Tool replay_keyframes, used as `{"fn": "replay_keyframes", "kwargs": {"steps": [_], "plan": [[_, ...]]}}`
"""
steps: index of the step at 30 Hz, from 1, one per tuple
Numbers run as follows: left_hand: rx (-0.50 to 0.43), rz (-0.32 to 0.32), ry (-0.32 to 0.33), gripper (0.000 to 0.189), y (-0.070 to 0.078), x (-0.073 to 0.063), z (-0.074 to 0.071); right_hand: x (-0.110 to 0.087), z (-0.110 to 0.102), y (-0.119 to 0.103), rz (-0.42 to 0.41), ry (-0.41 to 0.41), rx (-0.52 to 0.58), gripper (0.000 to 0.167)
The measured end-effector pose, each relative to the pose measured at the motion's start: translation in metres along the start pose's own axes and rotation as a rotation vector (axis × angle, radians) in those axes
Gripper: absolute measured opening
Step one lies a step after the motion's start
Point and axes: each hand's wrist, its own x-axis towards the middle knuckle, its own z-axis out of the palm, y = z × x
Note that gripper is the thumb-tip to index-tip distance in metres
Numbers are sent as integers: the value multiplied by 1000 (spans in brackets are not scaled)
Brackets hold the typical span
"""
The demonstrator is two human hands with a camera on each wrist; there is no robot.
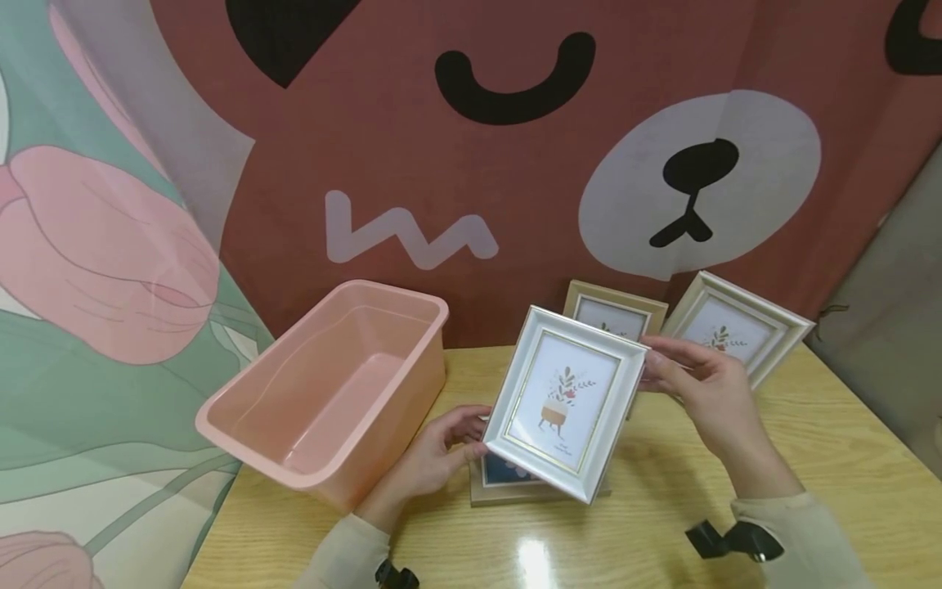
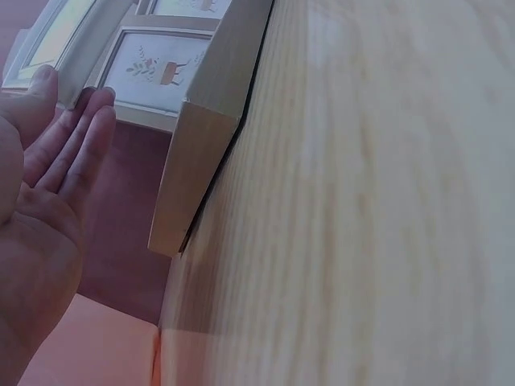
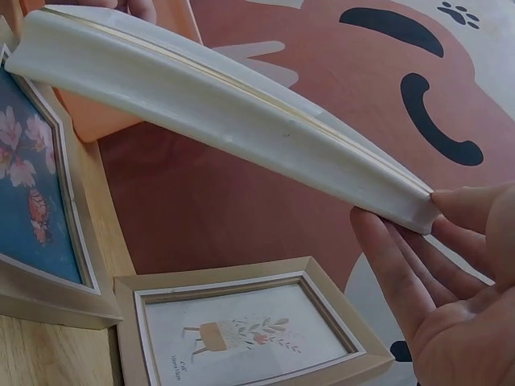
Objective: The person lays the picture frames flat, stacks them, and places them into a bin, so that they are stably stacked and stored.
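A white picture frame [image 1: 564,402] with a thin gold inner line and a plant print is held up, tilted, between both hands. My left hand [image 1: 439,448] pinches its left edge, thumb in front and fingers behind. At the upper right corner my right hand [image 1: 704,393] grips it the same way, as the right wrist view also shows. Beneath it lies a frame with a blue flower picture [image 3: 32,185], mostly covered in the head view. Behind stand a tan picture frame [image 1: 616,304] and a champagne-coloured picture frame [image 1: 736,327], each with a similar plant print.
A pink plastic tub [image 1: 324,384] stands at the left of the wooden table [image 1: 832,491], close to my left forearm. A curtain [image 1: 515,204] with a large bear face hangs right behind the table. Black straps with cameras sit on both wrists.
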Motion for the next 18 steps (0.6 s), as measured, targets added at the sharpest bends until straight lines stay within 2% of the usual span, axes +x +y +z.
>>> {"fn": "replay_keyframes", "kwargs": {"steps": [6, 11, 18], "plan": [[-24, 44, 2, 45, 0, -1, 0, 1, 0, 1, -6, -2, -17, 24], [-44, 72, 40, 41, -1, 1, 0, 3, 0, 0, -18, -13, -31, 26], [-40, 78, 89, 34, -4, -2, -1, 0, 0, -2, 29, -17, -76, 30]]}}
